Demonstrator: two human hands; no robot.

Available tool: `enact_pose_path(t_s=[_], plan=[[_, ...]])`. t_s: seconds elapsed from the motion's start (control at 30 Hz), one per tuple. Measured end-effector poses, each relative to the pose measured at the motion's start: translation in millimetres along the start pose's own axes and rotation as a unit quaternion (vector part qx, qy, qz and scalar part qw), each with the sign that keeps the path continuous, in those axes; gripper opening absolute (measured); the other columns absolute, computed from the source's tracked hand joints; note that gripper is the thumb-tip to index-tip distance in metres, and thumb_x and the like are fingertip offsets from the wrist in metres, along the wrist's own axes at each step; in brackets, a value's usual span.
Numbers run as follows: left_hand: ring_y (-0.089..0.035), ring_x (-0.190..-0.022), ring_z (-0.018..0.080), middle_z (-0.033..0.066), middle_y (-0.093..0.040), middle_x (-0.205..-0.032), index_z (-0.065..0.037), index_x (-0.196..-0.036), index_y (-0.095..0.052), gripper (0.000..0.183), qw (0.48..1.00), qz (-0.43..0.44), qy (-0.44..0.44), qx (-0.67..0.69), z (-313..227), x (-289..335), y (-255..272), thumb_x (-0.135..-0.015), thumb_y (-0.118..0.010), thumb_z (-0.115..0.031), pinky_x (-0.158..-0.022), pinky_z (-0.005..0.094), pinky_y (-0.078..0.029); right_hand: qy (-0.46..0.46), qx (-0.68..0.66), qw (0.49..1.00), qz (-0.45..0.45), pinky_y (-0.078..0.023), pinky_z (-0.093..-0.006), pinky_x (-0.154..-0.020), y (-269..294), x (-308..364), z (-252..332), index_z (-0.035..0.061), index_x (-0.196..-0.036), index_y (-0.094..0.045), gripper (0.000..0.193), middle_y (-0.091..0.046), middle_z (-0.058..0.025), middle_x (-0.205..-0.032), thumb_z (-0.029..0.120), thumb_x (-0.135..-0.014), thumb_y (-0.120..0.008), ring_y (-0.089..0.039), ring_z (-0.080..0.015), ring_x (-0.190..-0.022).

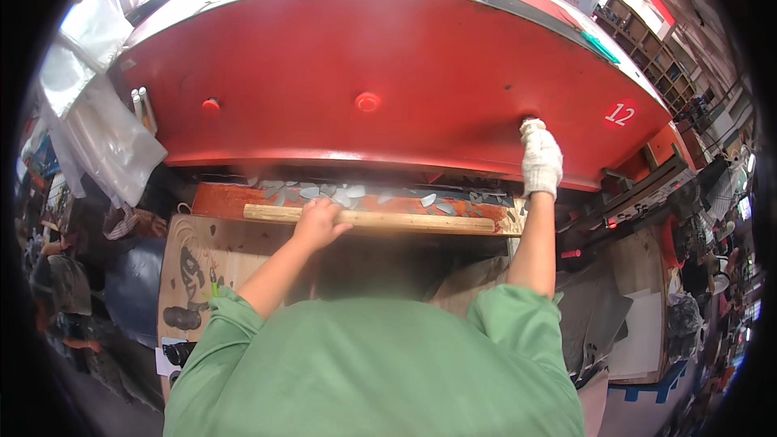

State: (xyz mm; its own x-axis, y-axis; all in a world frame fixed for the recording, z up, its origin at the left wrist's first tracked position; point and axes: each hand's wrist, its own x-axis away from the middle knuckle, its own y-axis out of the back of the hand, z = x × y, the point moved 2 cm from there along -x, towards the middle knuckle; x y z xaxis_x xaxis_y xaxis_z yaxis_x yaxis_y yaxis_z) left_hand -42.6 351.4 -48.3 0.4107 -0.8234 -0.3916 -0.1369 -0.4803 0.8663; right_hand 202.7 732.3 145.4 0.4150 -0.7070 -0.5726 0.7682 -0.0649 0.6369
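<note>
A pale wooden strip (388, 220) lies across the front edge of the red machine's bed. My bare left hand (317, 225) is closed over it left of the middle, fingers over the far side and thumb on the near side. Several small grey and whitish flat cut pieces (348, 194) are scattered just behind the strip. My right hand (541, 160), in a white knitted glove, is raised against the right part of the red machine front (283, 57). Its fingers are curled at a small dark part there, mostly hidden by the glove.
Two red buttons sit on the machine front, one near its middle (367, 103) and one at left (210, 105). Clear plastic bags (113, 137) hang at left. A wooden board (190, 267) with dark scraps is at lower left; dark sheets (595, 316) lie at lower right.
</note>
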Motion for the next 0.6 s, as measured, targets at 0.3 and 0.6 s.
enact_pose_path(t_s=[0.3,0.6], plan=[[-0.06,-0.101,0.0361,0.0121,-0.063,-0.101,-0.011,-0.107,-0.071,0.045,0.994,0.001,0.037,-0.1,-21.4,-1.1,7.1,-0.076,-0.084,-0.041,-0.092,0.0481,-0.047,0.209,0.131,0.956,0.159,-0.049,-0.0472,-0.085,-105.0,184.7,40.7,0.0158,-0.093,-0.072,0.028,-0.07,-0.0101,-0.09,0.041,-0.091,-0.059,-0.067,-0.0317,-0.09],[-0.059,-0.101,0.0345,0.0101,-0.059,-0.102,-0.015,-0.107,-0.069,0.049,0.995,-0.004,0.064,-0.077,-9.3,1.9,3.2,-0.069,-0.088,-0.04,-0.091,0.0481,-0.047,0.161,0.111,0.966,0.171,-0.045,-0.0465,-0.094,-112.3,191.8,33.0,0.0141,-0.097,-0.074,0.037,-0.071,-0.0127,-0.095,0.049,-0.091,-0.061,-0.065,-0.0339,-0.097]])
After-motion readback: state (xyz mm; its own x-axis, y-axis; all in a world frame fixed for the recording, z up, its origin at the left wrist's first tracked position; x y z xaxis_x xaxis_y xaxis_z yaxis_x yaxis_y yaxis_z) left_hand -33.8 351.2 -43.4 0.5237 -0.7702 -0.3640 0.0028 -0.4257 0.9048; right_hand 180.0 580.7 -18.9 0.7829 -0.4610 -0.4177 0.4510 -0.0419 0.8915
